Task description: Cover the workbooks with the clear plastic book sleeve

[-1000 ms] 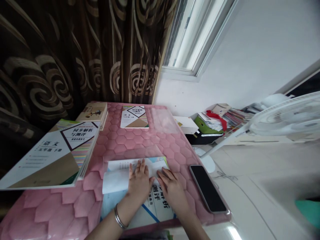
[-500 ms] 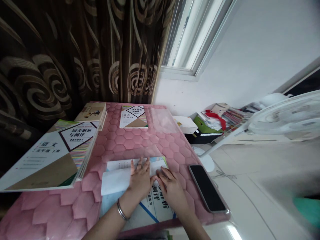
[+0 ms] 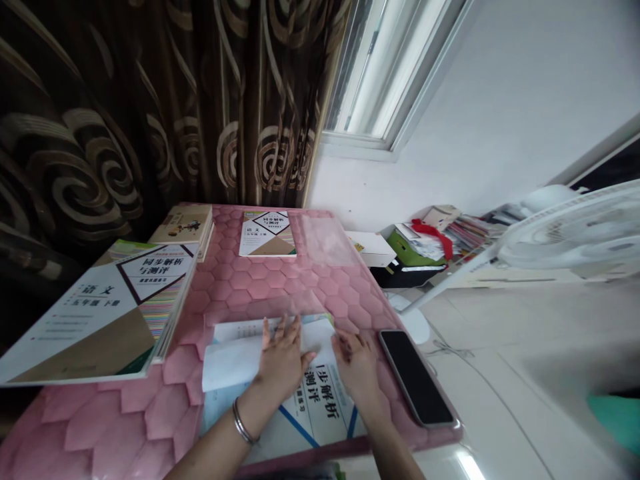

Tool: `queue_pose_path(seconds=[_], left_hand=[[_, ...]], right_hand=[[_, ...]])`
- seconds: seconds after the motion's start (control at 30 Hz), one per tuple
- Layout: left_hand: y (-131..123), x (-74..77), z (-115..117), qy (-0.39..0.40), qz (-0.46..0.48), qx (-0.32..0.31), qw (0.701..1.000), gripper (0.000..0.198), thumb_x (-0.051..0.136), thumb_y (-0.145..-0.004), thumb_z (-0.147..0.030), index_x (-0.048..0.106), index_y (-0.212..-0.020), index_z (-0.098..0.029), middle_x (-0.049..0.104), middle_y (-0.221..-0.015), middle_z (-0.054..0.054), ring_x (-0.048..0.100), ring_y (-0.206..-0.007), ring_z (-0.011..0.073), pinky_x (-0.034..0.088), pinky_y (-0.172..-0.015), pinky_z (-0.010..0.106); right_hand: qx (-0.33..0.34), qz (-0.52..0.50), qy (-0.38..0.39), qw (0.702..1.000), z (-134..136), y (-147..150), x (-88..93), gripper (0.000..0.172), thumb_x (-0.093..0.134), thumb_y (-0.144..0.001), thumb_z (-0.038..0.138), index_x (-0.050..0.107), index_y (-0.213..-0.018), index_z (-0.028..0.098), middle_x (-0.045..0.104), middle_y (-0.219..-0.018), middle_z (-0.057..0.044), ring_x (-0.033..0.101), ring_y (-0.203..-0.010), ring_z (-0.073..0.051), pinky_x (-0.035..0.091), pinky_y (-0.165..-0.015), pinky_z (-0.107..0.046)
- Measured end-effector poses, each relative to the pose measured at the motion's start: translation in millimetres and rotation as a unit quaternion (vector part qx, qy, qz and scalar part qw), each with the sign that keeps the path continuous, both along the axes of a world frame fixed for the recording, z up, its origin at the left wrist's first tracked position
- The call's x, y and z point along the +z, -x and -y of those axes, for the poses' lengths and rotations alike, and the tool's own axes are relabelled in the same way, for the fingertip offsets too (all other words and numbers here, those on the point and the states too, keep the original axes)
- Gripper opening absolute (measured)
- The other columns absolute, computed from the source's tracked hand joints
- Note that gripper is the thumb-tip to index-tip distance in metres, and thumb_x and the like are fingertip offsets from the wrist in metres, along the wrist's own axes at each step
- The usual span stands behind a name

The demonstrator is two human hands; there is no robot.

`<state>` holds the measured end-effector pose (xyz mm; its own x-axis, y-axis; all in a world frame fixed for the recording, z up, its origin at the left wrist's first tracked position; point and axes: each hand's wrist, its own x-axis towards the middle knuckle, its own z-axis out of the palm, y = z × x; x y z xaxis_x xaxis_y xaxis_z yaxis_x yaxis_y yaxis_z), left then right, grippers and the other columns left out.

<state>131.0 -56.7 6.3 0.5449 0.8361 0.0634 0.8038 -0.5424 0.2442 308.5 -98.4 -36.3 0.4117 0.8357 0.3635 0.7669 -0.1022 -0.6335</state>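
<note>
**Pale blue workbook [image 3: 320, 417] lies at the near edge of a pink table [image 3: 220, 290]**

From my remote seat, I see the workbook lying flat, its cover printed with large dark characters and blue lines. White paper [image 3: 231, 365] covers its far left part; whether that is a folded flap or a loose sheet, I cannot tell.

I have the left hand [image 3: 283, 360] palm down on the paper, fingers spread, a silver bracelet [image 3: 243, 423] on the wrist. My right hand [image 3: 356, 367] is at the workbook's right side, near the far corner, with its fingers bent; the tips are too unclear for me to say whether they pinch anything. A small gap separates the two hands.

Clear film [image 3: 300, 303] shows just beyond the workbook's far edge. To the right of the right hand, a phone [image 3: 417, 379] lies dark screen up along the table's edge. On the left I see a pile of white and brown workbooks [image 3: 90, 333], with a smaller stack of tan books [image 3: 183, 227] behind it. Another book [image 3: 267, 237] lies near the table's far end, before a brown swirl-patterned curtain [image 3: 200, 100].

Past the table's right side are a white box [image 3: 373, 250], a green container [image 3: 407, 245] with papers, and a white fan [image 3: 575, 230].
</note>
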Motion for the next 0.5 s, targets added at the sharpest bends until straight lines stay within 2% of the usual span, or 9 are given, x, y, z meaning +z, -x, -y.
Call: queue_pose_path(seconds=[0.13, 0.23, 0.37, 0.5], left_hand=[[0.0, -1.5, 0.5, -0.012, 0.003, -0.003, 1.000, 0.054, 0.034, -0.096, -0.049, 0.044, -0.143, -0.023, 0.039, -0.152, 0.006, 0.031, -0.142, 0.0305, 0.012, -0.115, 0.065], [0.8, -0.5, 1.4, -0.019, 0.015, -0.001, 1.000, 0.052, 0.032, -0.097, -0.047, 0.046, -0.141, -0.023, 0.042, -0.150, 0.006, 0.032, -0.142, 0.0296, 0.011, -0.116, 0.064], [2.9, 4.2, 2.3, -0.013, 0.026, -0.007, 1.000, 0.052, 0.032, -0.097, -0.046, 0.049, -0.140, -0.021, 0.045, -0.148, 0.007, 0.033, -0.141, 0.0292, 0.009, -0.117, 0.063], [5.6, 7.8, 3.4, -0.013, 0.029, -0.013, 0.999, 0.052, 0.032, -0.097, -0.046, 0.048, -0.140, -0.020, 0.045, -0.148, 0.007, 0.035, -0.140, 0.0286, 0.007, -0.117, 0.063]], right_hand=[[0.028, -0.164, 0.012, 0.986, -15.5, -12.3, -3.7, 0.036, 0.055, -0.080, 0.046, 0.068, -0.095, 0.016, 0.072, -0.086, -0.010, 0.066, -0.076, -0.024, 0.053, -0.071, -0.038], [0.037, -0.229, 0.022, 0.972, -25.0, -16.3, -3.2, 0.034, 0.060, -0.074, 0.045, 0.067, -0.090, 0.015, 0.073, -0.085, -0.011, 0.068, -0.075, -0.025, 0.053, -0.070, -0.038], [0.027, -0.227, 0.055, 0.972, -31.0, -15.3, -0.7, 0.034, 0.059, -0.074, 0.043, 0.069, -0.090, 0.015, 0.074, -0.083, -0.011, 0.068, -0.074, -0.026, 0.053, -0.069, -0.038], [0.031, -0.222, 0.044, 0.974, -34.8, -13.3, 2.2, 0.033, 0.057, -0.074, 0.040, 0.071, -0.092, 0.017, 0.075, -0.090, -0.011, 0.069, -0.081, -0.026, 0.054, -0.074, -0.040]])
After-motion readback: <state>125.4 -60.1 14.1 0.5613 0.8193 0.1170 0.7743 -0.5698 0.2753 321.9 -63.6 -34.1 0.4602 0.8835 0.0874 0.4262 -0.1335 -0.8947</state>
